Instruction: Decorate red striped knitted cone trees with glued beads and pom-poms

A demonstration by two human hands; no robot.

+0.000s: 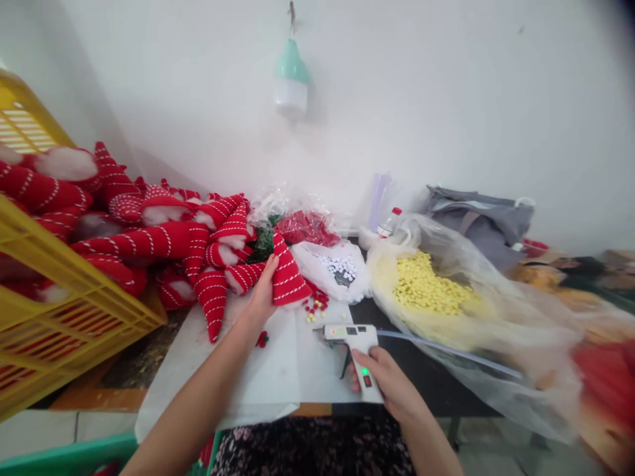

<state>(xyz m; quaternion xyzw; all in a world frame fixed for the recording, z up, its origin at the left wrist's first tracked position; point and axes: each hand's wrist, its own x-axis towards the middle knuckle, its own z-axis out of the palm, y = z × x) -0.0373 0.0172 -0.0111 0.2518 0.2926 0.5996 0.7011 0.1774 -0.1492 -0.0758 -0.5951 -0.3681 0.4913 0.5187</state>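
Note:
My left hand [264, 289] is closed around the side of a red cone-shaped hat [288, 274] with white stitched lines, its tip pointing up. In my right hand [380, 377] is a white hot glue gun [358, 340], held by its handle, with a green light lit and the nozzle pointing left towards the hat. A long clear glue stick [446, 349] runs out of the gun's back. Small red and yellow balls [317, 307] lie on the white sheet below the hat. A red and green piece [262, 339] rests near my left wrist.
Many red striped hats [143, 241] pile up at the left, partly in a yellow crate [64, 317]. Bags of white pieces [325, 250] and yellow pieces [431, 284] stand behind the gun. A bottle [389, 223] and grey bag [479, 215] are by the wall; a green crate [74, 455] sits below.

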